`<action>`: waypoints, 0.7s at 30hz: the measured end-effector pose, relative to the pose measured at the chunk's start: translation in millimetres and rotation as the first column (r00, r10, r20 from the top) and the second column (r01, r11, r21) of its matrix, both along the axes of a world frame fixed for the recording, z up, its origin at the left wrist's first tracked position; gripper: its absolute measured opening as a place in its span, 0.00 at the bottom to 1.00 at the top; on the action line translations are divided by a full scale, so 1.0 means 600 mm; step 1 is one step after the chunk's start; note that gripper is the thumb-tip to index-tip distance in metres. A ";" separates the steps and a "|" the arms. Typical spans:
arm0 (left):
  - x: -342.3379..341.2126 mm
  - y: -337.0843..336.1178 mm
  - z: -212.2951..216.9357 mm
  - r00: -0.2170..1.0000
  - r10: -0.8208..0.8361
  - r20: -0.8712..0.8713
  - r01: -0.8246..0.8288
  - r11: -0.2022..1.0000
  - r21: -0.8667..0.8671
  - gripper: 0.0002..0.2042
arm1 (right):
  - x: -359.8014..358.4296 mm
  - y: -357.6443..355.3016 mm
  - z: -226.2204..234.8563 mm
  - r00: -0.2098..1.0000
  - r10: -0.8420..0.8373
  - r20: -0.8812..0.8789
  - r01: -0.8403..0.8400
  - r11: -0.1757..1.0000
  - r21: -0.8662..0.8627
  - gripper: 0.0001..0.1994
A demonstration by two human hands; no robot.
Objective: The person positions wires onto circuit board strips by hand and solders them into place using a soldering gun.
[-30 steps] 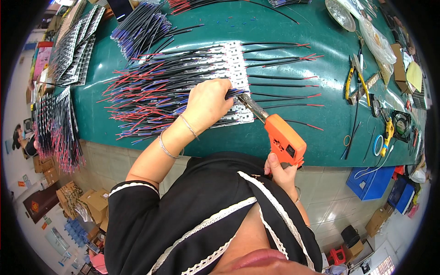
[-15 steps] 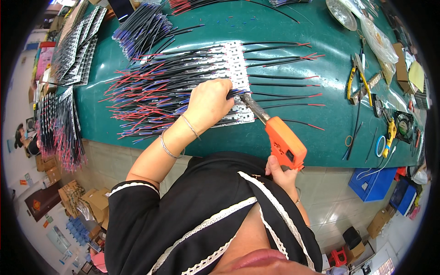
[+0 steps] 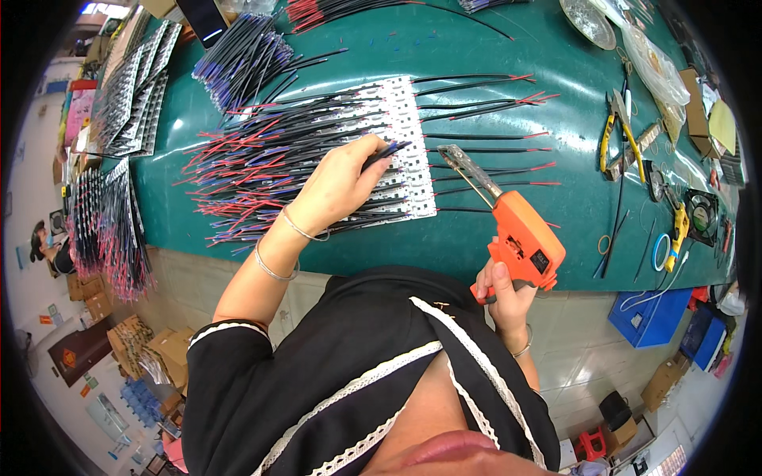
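My left hand (image 3: 337,182) is closed over a white circuit board panel (image 3: 417,178), pinching a few black wires (image 3: 387,152) with blue ends between thumb and fingers. Rows of black wires with red and blue tips (image 3: 246,174) fan out from the panel's left side, and more black wires (image 3: 500,149) stick out to its right. In my right hand (image 3: 508,293) is an orange soldering gun (image 3: 528,242), gripped by its handle. Its metal tip points up and left, just right of the panel and apart from it.
Bundles of loose wires (image 3: 246,59) lie at the far left of the green table (image 3: 317,254). Stacked board panels (image 3: 139,95) stand at the left edge, with wired panels (image 3: 107,230) hanging below. Yellow-handled pliers (image 3: 623,127), a small fan (image 3: 700,216) and a metal dish (image 3: 587,22) sit right.
The soldering gun has drawn back right, its tip leaving the panel. My left hand has shifted slightly left with the wires still pinched.
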State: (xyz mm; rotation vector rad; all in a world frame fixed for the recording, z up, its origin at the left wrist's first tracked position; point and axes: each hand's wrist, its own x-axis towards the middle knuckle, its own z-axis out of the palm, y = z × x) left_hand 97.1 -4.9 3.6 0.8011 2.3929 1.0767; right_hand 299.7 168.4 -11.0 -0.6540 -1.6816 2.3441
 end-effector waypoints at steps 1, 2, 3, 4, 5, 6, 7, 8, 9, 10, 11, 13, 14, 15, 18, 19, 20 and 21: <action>-0.001 -0.004 -0.011 0.982 -0.019 -0.186 0.033 0.997 0.069 0.07 | -0.004 0.000 0.003 1.000 0.001 -0.003 -0.001 1.000 -0.002 0.17; -0.005 -0.008 -0.014 0.982 -0.019 -0.190 0.032 0.997 0.068 0.07 | -0.009 0.000 0.008 1.000 0.013 -0.004 -0.013 1.000 -0.001 0.17; -0.010 -0.010 -0.012 0.968 -0.007 -0.252 0.031 0.995 0.092 0.08 | -0.013 -0.001 0.011 1.000 0.024 -0.005 -0.024 1.000 0.000 0.17; -0.013 -0.009 -0.010 0.950 0.006 -0.312 0.032 0.993 0.117 0.08 | -0.016 -0.001 0.011 1.000 0.023 -0.007 -0.023 1.000 0.000 0.17; -0.016 -0.008 -0.002 0.961 0.004 -0.276 0.023 0.995 0.094 0.08 | -0.019 -0.002 0.011 1.000 0.013 -0.011 -0.013 1.000 -0.021 0.15; -0.019 -0.004 0.009 0.961 0.003 -0.278 0.024 0.995 0.094 0.08 | -0.021 -0.002 0.010 1.000 0.002 -0.014 -0.003 0.999 -0.042 0.13; -0.021 0.000 0.023 0.964 -0.034 -0.264 0.037 0.999 0.005 0.09 | -0.023 -0.003 0.009 1.000 0.004 -0.016 -0.004 0.999 -0.043 0.13; -0.023 0.002 0.029 0.967 -0.070 -0.245 0.051 0.995 -0.085 0.09 | -0.024 -0.004 0.006 0.999 0.023 -0.028 -0.024 0.999 -0.036 0.13; -0.026 0.002 0.013 0.959 -0.055 -0.277 0.046 0.998 -0.037 0.09 | -0.026 -0.005 0.004 0.998 0.041 -0.040 -0.042 0.999 -0.030 0.13; -0.026 0.002 0.010 0.959 -0.054 -0.279 0.045 0.998 -0.038 0.09 | -0.027 -0.006 0.004 0.998 0.042 -0.042 -0.043 0.999 -0.030 0.13; -0.026 0.003 0.009 0.967 -0.052 -0.249 0.030 0.996 -0.089 0.10 | -0.027 -0.008 0.004 0.999 0.052 -0.007 -0.052 0.998 -0.025 0.14; -0.028 0.005 -0.001 0.970 -0.040 -0.241 0.008 0.992 -0.130 0.09 | -0.026 -0.011 0.001 0.997 0.060 0.042 -0.058 0.998 -0.037 0.15; -0.027 0.006 -0.003 0.970 -0.041 -0.241 0.009 0.992 -0.130 0.09 | -0.025 -0.013 -0.002 0.997 0.059 0.043 -0.057 0.998 -0.037 0.15; -0.026 0.007 -0.005 0.967 -0.040 -0.250 0.001 0.988 -0.154 0.08 | -0.025 -0.016 -0.003 0.997 0.051 0.059 -0.049 0.998 -0.045 0.15; -0.023 0.011 -0.009 0.961 -0.044 -0.274 -0.007 0.983 -0.182 0.07 | -0.026 -0.018 -0.002 0.995 0.058 0.080 -0.054 0.997 -0.048 0.15; -0.022 0.012 -0.010 0.955 -0.052 -0.291 -0.003 0.982 -0.187 0.07 | -0.027 -0.018 -0.002 0.994 0.068 0.082 -0.065 0.997 -0.047 0.14; -0.022 0.012 -0.010 0.956 -0.051 -0.290 -0.004 0.982 -0.187 0.07 | -0.028 -0.018 -0.001 0.994 0.070 0.083 -0.066 0.997 -0.047 0.14; -0.022 0.013 -0.009 0.951 -0.063 -0.303 -0.004 0.977 -0.215 0.07 | -0.030 -0.019 0.001 0.991 0.101 0.085 -0.101 0.995 -0.005 0.13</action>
